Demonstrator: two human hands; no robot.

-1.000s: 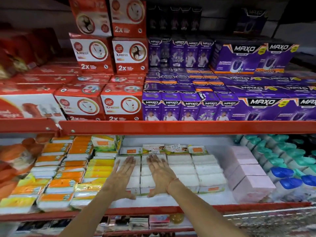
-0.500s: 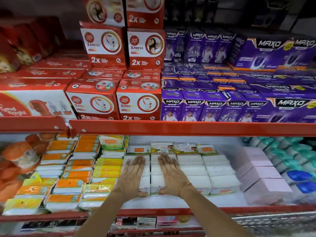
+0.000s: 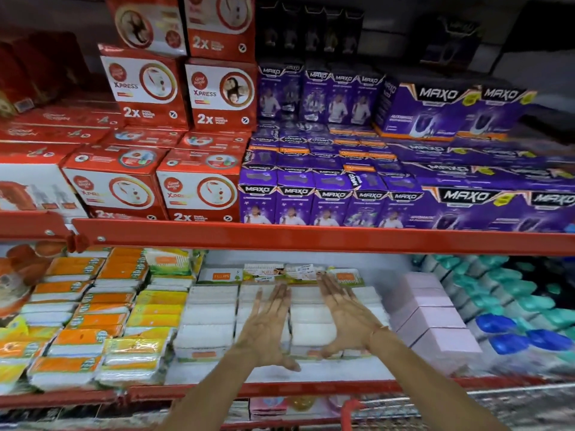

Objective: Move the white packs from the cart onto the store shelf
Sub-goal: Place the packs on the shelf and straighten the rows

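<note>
"Progress, from the head view?"

"White packs (image 3: pixel 311 315) fill rows at lower centre of the store shelf (image 3: pixel 311 237). Left hand (image 3: pixel 270 325) and right hand (image 3: pixel 348 315) lie flat, fingers spread, gripping nothing. Cart (image 3: pixel 435 405), bottom right, is blurred; probably little remains."

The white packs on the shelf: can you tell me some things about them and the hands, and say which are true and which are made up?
1. Both hands lie flat on the white packs. True: left hand, right hand.
2. The pink boxes sit left of the white packs. False: they sit to the right.
3. The purple boxes are on the shelf above. True.
4. The right hand holds a red box. False: it holds nothing; the red boxes stand on the upper shelf.
5. Orange and yellow packs lie left of the white packs. True.
</note>
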